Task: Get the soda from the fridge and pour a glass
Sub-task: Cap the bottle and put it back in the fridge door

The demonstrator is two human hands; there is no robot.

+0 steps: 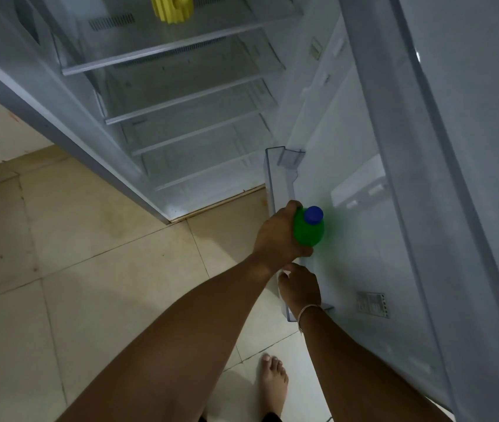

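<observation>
- Pale floor tiles (96,269) run under an open fridge (181,95) in dim light.
- Left hand (275,236) grips the green soda bottle (309,231); right hand (301,289) holds the door bin's rim (269,178).
- The bottle's lower half is hidden.

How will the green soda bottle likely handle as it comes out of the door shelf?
The green bottle, gripped by the left hand, looks like plastic, so probably not fragile. Its blue cap is on, so spilling seems unlikely. Round-bodied, it may roll if laid down.

Dim, bluish light with soft focus, wide-angle bending at the edges, and perhaps slight blur overall.
</observation>
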